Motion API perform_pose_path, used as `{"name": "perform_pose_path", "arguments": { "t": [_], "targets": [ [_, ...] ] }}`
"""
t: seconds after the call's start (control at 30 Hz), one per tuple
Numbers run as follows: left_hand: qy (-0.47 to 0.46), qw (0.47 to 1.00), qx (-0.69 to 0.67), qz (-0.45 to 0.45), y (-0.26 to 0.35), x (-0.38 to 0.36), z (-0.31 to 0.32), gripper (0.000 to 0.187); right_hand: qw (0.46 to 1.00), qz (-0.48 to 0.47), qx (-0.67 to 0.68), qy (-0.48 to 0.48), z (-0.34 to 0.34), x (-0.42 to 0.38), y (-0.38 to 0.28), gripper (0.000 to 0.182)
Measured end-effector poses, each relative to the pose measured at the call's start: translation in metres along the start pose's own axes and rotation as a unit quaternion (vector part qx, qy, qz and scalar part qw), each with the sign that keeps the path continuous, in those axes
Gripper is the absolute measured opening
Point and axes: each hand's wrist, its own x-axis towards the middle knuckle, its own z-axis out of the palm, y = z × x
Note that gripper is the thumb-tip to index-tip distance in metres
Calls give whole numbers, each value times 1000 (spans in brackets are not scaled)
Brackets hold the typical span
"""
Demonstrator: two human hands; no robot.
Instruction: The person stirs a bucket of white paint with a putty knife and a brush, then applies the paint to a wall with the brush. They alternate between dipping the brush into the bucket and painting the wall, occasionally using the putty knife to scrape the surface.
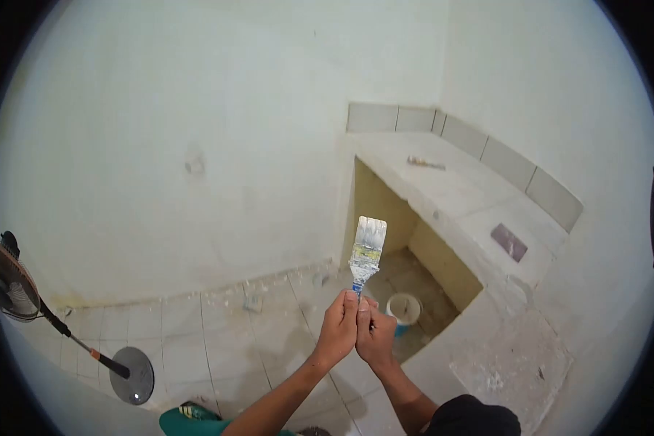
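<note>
A paintbrush (368, 251) stands upright in front of me, its bristles pointing up and coated with white paint. Paint crusts its metal band, and a bit of blue handle shows just above my fingers. My left hand (338, 327) is closed around the handle. Pressed against it, my right hand (375, 333) is closed on the same handle, thumbs side by side. The lower part of the handle is hidden inside both hands.
At right runs a concrete counter (443, 192) bearing another brush (425, 163) and a dark rectangular block (509, 242). A bucket (404, 309) stands below, near the counter's opening. A standing fan (131, 375) is at left; debris lies along the wall.
</note>
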Motion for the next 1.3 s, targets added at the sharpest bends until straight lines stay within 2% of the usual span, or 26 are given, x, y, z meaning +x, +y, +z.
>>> {"name": "perform_pose_path", "arguments": {
  "t": [0.03,0.13,0.2,0.27,0.3,0.33,0.4,0.47,0.57,0.6,0.67,0.77,0.87,0.97,1.17,1.3],
  "targets": [
    [-15,1000,-18,21,4,-4,6,45,999,-30,-8,27,-7,0,-9,34],
    [15,989,93,112,32,7,5,43,989,-102,20,102,-11,22,-37,33],
    [5,995,45,87,47,27,6,43,980,-145,36,134,-14,57,-40,33],
    [-11,997,40,70,53,76,13,42,979,-117,-81,147,-33,135,-10,37],
    [-15,998,32,47,63,84,14,43,968,-119,-104,193,-36,172,-3,37],
    [-20,999,26,24,72,95,14,43,966,-99,-142,190,-44,209,5,33],
    [-23,1000,-3,-10,80,116,15,40,942,-75,-257,203,-40,300,82,24],
    [-34,999,-12,-23,83,121,11,38,884,31,-439,155,-34,361,125,31],
    [-40,998,0,-38,86,122,5,36,848,59,-521,83,-32,409,151,52],
    [-42,998,4,-42,84,122,5,35,834,33,-548,61,-35,422,167,56],
    [-43,998,6,-42,75,125,2,34,801,-23,-598,12,-41,436,196,63],
    [-30,998,16,-50,77,127,-2,34,758,-42,-651,-20,-42,433,229,62],
    [-25,997,15,-66,70,131,-3,34,767,-17,-639,-55,-35,417,244,59],
    [-22,997,7,-77,63,137,-4,35,740,-40,-668,-70,-28,422,250,55],
    [-43,995,28,-90,50,148,-18,37,807,56,-580,-94,-36,423,243,61],
    [-49,994,37,-88,55,163,-30,37,829,87,-544,-98,-40,427,229,68]
  ]
}}
